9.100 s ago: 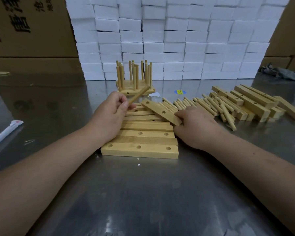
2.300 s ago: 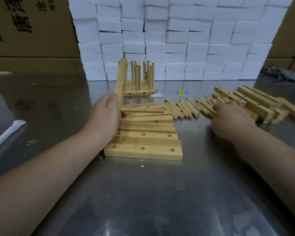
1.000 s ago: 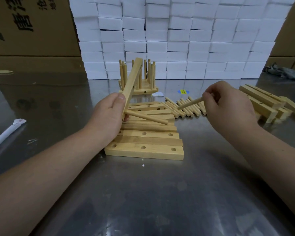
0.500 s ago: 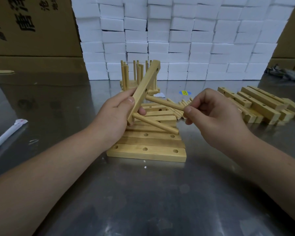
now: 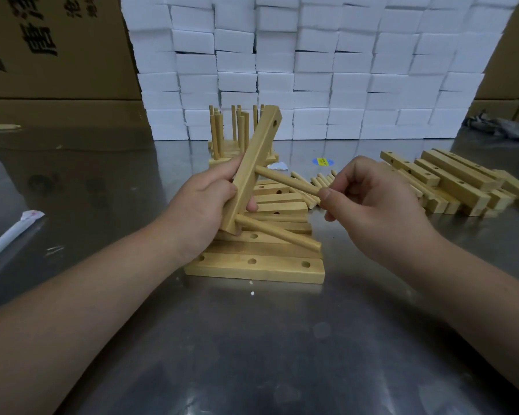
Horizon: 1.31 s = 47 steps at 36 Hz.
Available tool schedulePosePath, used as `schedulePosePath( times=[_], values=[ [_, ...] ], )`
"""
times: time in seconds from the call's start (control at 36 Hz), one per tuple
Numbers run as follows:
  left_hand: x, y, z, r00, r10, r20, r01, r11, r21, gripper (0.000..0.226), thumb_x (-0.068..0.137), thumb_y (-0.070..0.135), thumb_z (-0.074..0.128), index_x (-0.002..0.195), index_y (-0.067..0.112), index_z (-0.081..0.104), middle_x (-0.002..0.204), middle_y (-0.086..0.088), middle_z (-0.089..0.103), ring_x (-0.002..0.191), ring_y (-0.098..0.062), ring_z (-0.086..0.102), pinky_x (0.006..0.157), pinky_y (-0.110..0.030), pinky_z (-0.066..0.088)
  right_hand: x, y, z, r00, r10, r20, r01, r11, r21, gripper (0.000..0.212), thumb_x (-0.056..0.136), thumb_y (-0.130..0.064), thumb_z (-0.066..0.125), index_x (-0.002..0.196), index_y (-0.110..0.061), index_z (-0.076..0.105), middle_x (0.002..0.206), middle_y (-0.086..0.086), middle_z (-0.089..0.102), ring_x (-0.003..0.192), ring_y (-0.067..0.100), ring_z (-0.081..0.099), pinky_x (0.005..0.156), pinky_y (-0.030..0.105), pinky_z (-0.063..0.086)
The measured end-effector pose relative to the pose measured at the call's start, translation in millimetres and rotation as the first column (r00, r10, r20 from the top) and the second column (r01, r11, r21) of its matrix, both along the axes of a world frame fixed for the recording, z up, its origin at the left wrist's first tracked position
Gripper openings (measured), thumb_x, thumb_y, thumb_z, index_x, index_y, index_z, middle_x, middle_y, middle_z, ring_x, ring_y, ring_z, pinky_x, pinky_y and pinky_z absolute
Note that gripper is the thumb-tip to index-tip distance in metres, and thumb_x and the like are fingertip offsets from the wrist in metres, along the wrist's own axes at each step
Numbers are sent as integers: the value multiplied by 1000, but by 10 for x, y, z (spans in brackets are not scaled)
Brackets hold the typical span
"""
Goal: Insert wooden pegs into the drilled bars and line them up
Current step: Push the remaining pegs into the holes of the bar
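My left hand [image 5: 203, 205] grips a drilled wooden bar [image 5: 256, 161] tilted up over the table. One peg [image 5: 279, 236] sticks out of its lowest hole. My right hand [image 5: 369, 208] pinches a second peg [image 5: 285, 181] whose far end meets the bar's middle hole. The top hole is open. Below lies a row of flat drilled bars [image 5: 253, 265]. Loose pegs [image 5: 321, 181] lie behind my right hand.
Bars with upright pegs [image 5: 234, 133] stand at the back centre. A pile of drilled bars [image 5: 450, 181] lies at the right. A wall of white foam blocks [image 5: 312, 64] and cardboard boxes [image 5: 51, 46] closes the back. A white wrapped stick [image 5: 9, 235] lies at the left.
My right hand picked a peg from the loose pile and brought it left to the bar's middle hole. My left hand tilted the bar further to the right.
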<state>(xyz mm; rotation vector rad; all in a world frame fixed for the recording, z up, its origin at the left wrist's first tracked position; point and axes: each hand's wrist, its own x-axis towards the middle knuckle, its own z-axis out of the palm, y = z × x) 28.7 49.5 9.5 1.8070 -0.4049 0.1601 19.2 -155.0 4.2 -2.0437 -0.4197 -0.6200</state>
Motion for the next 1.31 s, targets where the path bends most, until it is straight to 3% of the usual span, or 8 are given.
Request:
schedulePosePath(
  times=[0.08, 0.19, 0.36, 0.64, 0.75, 0.86, 1.06, 1.31],
  values=[
    [4, 9, -1, 1000, 14, 27, -15, 1000, 21, 49, 94, 3, 26, 127, 28, 52, 60, 7, 61, 59, 1, 57, 48, -16, 46, -11, 9, -11, 997, 69, -28, -70, 996, -49, 14, 83, -19, 59, 73, -28, 54, 64, -12, 60, 50, 3, 49, 44, 10, 36],
    [12, 4, -10, 997, 24, 79, -32, 995, 95, 42, 96, 9, 29, 120, 39, 47, 61, 10, 61, 63, 4, 55, 56, -10, 43, -28, 23, -2, 995, 82, -54, -90, 981, -173, 27, 87, -19, 51, 108, -32, 63, 60, -23, 53, 53, -4, 48, 52, 4, 34],
    [-34, -44, -47, 988, 0, 156, -38, 969, 243, 38, 99, 33, 30, 134, 42, 41, 62, 14, 58, 63, 3, 52, 59, -13, 42, -83, 64, 50, 998, 63, 13, -55, 946, -320, 44, 77, -48, 41, 112, -33, 64, 63, -40, 51, 63, -15, 49, 54, 4, 32],
    [-36, -52, -14, 990, -9, 140, -31, 959, 281, 35, 99, 31, 30, 126, 49, 44, 57, 13, 56, 58, 0, 49, 56, -13, 40, -150, 118, 100, 972, -6, 236, 127, 857, -499, 19, 87, -28, 60, 99, -17, 69, 66, 0, 66, 62, 25, 60, 56, 33, 48],
    [-46, -51, 15, 991, -10, 133, -30, 955, 294, 32, 99, 34, 30, 108, 63, 40, 56, 13, 56, 57, 0, 50, 53, -12, 40, -166, 142, 100, 962, -6, 273, 156, 833, -530, 27, 85, -31, 52, 95, -15, 70, 59, 1, 63, 54, 24, 58, 48, 28, 42],
    [-56, -59, 36, 991, -3, 131, -37, 952, 304, 32, 99, 34, 30, 117, 58, 41, 58, 10, 55, 55, -1, 50, 51, -12, 41, -171, 165, 102, 963, -45, 267, 196, 797, -572, 31, 88, -34, 47, 90, -13, 69, 59, 0, 60, 55, 25, 55, 52, 14, 26],
    [-76, -53, 67, 991, -35, 131, -6, 953, 303, 33, 99, 33, 32, 100, 64, 43, 57, 8, 54, 53, -1, 49, 49, -12, 40, -219, 189, 145, 974, -18, 227, 154, 787, -597, 52, 84, -47, 29, 93, -14, 68, 65, 1, 62, 61, 24, 54, 48, 16, 22],
    [-84, -34, 63, 987, -55, 154, -6, 929, 370, 33, 98, 36, 32, 106, 66, 40, 55, 16, 55, 54, 1, 50, 48, -12, 39, -218, 195, 125, 988, -34, 150, 118, 791, -600, 43, 80, -51, 19, 77, -22, 52, 58, -8, 44, 56, 10, 40, 47, 20, 21]
  ],
)
